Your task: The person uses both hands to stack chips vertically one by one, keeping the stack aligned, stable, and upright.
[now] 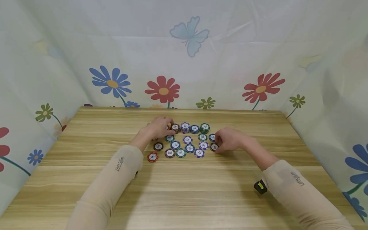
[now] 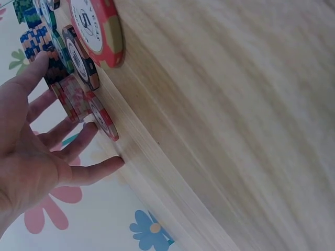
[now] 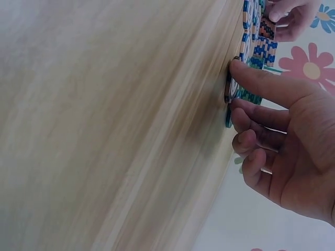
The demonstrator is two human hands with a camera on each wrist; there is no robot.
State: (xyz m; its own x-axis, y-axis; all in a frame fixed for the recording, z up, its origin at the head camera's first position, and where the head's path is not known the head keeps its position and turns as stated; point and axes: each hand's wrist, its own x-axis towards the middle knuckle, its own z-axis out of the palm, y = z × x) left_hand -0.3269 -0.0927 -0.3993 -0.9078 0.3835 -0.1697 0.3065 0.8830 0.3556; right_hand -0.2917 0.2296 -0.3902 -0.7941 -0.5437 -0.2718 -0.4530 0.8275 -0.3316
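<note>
Poker chips lie on the wooden table, in stacks along the back and singly in front. My left hand [image 1: 158, 127] is at the left end of the stacks. Its thumb and forefinger stand at either side of the black chip stack [image 1: 175, 127], other fingers spread beside the red chip stack [image 2: 76, 97]. A single red chip [image 2: 103, 117] lies close to those fingertips. My right hand [image 1: 230, 139] pinches the edges of a flat black chip [image 1: 213, 147] between thumb and forefinger, its other fingers curled. Behind that chip is a blue chip [image 1: 212, 137], partly covered by the fingers.
Purple [image 1: 185, 127], blue [image 1: 194, 128] and green stacks [image 1: 204, 128] continue the back row. Several loose chips lie between the hands, with a red 5 chip [image 1: 152, 157] at front left. A printed cloth [image 1: 224, 70] hangs behind the table [image 1: 184, 198].
</note>
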